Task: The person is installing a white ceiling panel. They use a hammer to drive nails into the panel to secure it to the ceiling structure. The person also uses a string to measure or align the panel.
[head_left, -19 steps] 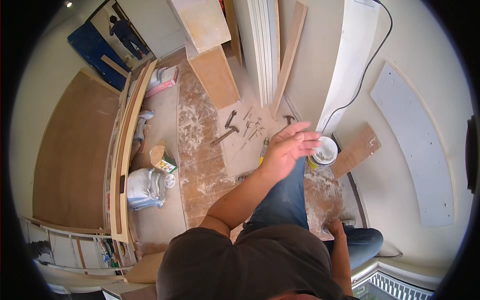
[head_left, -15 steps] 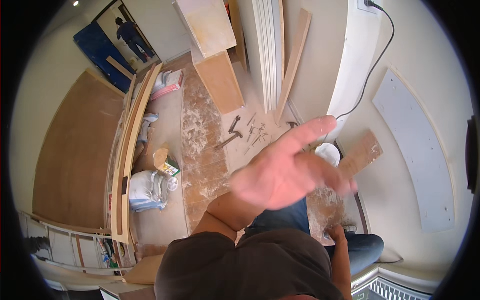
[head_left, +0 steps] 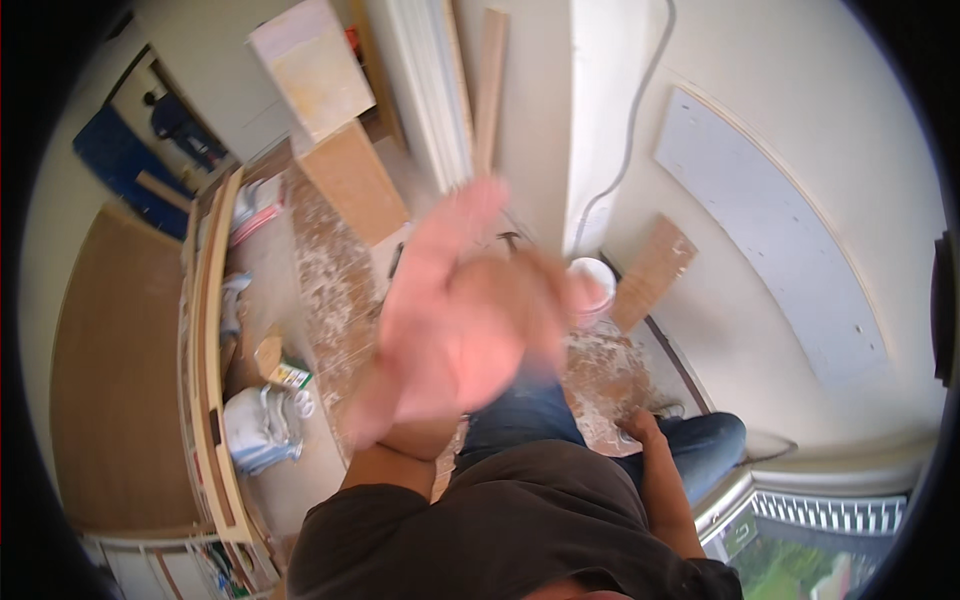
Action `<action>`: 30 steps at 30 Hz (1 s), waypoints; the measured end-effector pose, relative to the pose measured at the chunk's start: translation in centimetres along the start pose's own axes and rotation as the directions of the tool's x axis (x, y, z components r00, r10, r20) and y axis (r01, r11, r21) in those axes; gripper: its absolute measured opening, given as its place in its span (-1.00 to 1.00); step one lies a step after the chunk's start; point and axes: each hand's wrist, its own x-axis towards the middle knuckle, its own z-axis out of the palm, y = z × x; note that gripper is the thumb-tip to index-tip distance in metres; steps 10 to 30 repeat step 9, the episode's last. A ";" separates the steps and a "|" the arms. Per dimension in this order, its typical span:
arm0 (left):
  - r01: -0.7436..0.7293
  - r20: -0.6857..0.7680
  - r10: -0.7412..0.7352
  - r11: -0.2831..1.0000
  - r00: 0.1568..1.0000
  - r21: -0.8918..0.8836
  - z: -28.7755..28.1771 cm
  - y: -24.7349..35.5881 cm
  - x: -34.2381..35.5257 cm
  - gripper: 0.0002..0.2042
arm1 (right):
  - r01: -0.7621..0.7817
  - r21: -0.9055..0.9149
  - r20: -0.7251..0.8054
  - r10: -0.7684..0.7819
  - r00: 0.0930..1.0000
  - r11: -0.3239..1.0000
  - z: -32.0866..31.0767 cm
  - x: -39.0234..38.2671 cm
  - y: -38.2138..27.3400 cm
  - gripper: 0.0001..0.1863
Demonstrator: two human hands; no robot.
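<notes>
My left hand [head_left: 455, 320] is raised close in front of my chest, large and smeared by motion. Its fingers look spread, with nothing seen in them, and it covers part of the floor behind. Down by my bent right leg, my right hand [head_left: 640, 425] is small, its fingers curled beside a shoe [head_left: 671, 410]; what they hold, if anything, is hidden. Beyond my left hand stands a white bucket [head_left: 597, 280] near the wall. A hammer head [head_left: 509, 239] shows on the floor past my fingers.
A short wooden board [head_left: 655, 272] leans on the right wall, below a long grey panel [head_left: 765, 220]. Wooden boxes [head_left: 355, 185] are stacked ahead. Long planks [head_left: 207, 330] and a plastic sack [head_left: 262, 430] lie left. Far off, a person [head_left: 180, 128] stands by a doorway.
The view has swung, so the room sits further left in it. My left hand has shifted left in the picture and covers most of the floor tools. My right hand stays by the shoe.
</notes>
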 end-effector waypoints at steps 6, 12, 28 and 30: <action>0.552 -0.523 -0.184 0.178 0.832 0.815 -16.8 -14.8 -2.7 -0.27 | 0.049 0.086 -0.089 -0.041 0.995 0.995 1.0 -0.6 0.6 -0.33; 0.626 -0.718 -0.352 -0.351 0.600 0.696 -22.4 -18.6 -5.7 -0.20 | 0.017 0.082 -0.104 -0.008 0.995 0.997 1.8 -0.1 1.8 -0.33; 0.626 -0.718 -0.352 -0.351 0.600 0.696 -22.4 -18.6 -5.7 -0.20 | 0.017 0.082 -0.104 -0.008 0.995 0.997 1.8 -0.1 1.8 -0.33; 0.626 -0.718 -0.352 -0.351 0.600 0.696 -22.4 -18.6 -5.7 -0.20 | 0.017 0.082 -0.104 -0.008 0.995 0.997 1.8 -0.1 1.8 -0.33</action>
